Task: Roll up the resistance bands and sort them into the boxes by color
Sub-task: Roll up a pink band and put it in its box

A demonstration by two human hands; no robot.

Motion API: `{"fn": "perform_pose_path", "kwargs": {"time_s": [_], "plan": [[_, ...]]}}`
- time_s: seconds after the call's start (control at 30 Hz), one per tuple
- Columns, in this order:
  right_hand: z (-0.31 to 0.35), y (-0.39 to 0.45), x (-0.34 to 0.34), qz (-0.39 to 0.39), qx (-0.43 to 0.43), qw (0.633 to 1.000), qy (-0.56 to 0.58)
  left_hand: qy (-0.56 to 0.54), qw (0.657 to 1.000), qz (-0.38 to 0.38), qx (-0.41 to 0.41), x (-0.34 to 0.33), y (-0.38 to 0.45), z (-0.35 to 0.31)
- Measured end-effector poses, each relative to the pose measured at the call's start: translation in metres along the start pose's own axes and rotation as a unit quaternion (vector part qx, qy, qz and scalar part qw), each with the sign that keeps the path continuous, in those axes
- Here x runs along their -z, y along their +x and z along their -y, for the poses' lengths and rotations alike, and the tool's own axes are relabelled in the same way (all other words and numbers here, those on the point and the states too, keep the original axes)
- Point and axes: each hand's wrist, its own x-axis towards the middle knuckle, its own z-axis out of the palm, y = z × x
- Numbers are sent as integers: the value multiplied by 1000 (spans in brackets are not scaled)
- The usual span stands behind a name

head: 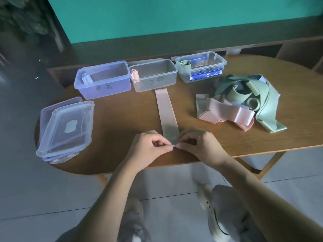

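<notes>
Both our left hand (150, 145) and right hand (197, 144) pinch a pink band's (167, 110) near end; each box seemingly holds one roll, a tangled pile (244, 105) remains.

The near end of the pink band (167, 112) is hidden under the fingers (163, 143) of both hands, so how far it is rolled cannot be told. The writing on the purple box (103, 84) and the clear box (154, 80) is too blurred to read. The table (122, 119) is cut off at the right edge. In the pile of bands (244, 103), the lower bands are covered.
</notes>
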Motion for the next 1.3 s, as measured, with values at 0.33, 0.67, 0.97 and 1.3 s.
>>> {"fn": "perform_pose_path", "kwargs": {"time_s": [0.33,0.67,0.97,1.3], "plan": [[1,2,2,32,-27,999,2,38,999,11,-5,2,1,2],[-7,7,10,57,-36,998,9,74,997,10,1,2,1,0],[-4,17,12,57,-96,993,-26,73,997,0,-10,2,4,1],[-16,12,9,97,89,991,-4,85,991,42,-91,-3,5,8]]}}
